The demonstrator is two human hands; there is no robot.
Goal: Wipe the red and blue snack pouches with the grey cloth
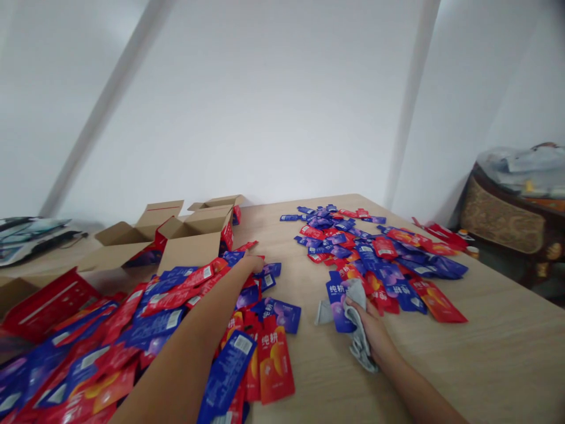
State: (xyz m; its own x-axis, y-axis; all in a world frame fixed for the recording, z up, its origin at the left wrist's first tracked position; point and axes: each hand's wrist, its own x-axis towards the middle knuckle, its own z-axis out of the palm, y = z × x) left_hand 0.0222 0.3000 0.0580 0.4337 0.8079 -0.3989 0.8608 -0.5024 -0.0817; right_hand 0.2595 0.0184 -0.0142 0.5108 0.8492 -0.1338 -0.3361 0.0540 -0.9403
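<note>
Blue-and-purple pouch [339,307] with white lettering is being gripped with grey cloth [359,330] by the right hand [369,323]; left hand's [255,264] grasp is unclear.

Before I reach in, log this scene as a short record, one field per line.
Surface: pale wooden table
Left hand: at the far edge of the left pile; grasp unclear
Right hand: gripping a grey cloth, with a blue pouch against it
Left pile: red and blue pouches, overlapping
Right pile: red and blue pouches, spread toward the table's far end
Boxes: open cardboard, behind and beside the left pile
Backdrop: white wall
</note>
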